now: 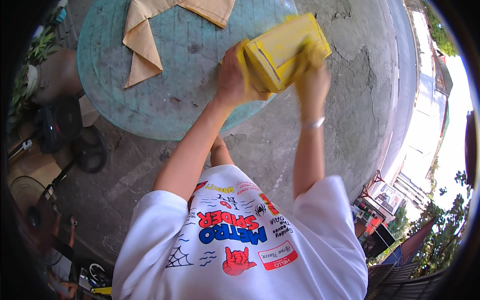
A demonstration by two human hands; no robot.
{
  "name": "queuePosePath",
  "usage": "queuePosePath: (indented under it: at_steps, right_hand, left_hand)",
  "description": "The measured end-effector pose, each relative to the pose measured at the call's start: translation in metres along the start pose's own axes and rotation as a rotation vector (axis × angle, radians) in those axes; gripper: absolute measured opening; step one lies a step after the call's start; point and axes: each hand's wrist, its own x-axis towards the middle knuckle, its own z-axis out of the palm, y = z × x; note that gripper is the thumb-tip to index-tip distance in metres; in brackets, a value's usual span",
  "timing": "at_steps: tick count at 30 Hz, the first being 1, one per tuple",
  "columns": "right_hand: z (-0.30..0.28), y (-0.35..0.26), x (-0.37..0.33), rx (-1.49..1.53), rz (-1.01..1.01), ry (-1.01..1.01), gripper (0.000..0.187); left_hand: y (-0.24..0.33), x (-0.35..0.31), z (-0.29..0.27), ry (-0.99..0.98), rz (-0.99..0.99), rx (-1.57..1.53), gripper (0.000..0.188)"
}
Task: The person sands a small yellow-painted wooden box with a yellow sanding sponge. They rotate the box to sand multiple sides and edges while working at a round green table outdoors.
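Observation:
A yellow rectangular box, streaked unevenly with yellow, is held up near the right edge of the table. My left hand is closed around its left side, with yellow stains on the fingers. Against the box's right part is my right hand, smeared by motion and also yellow near the fingertips. Whether that hand holds something, such as a small cloth or tool, I cannot make out. Both forearms reach up from below.
A round, worn teal table bears a folded tan cloth at its far side. Cracked concrete ground spreads to the right. At left are a black chair-like object and a fan; people show at lower left.

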Motion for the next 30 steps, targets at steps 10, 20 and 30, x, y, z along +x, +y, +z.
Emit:
queuePosePath:
  at_steps: [10, 20, 30]
  right_hand:
    - [0.000, -0.001, 0.005, -0.048, 0.087, -0.154, 0.032]
    - [0.004, 0.005, 0.015, -0.127, 0.111, -0.089, 0.030]
    - [0.008, 0.025, 0.038, -0.033, 0.036, -0.094, 0.027]
  left_hand:
    - [-0.003, 0.000, 0.003, -0.015, 0.000, 0.011, 0.117]
    - [0.006, 0.001, 0.003, 0.118, 0.026, -0.005, 0.102]
    - [0.006, 0.006, -0.001, 0.039, 0.030, 0.030, 0.106]
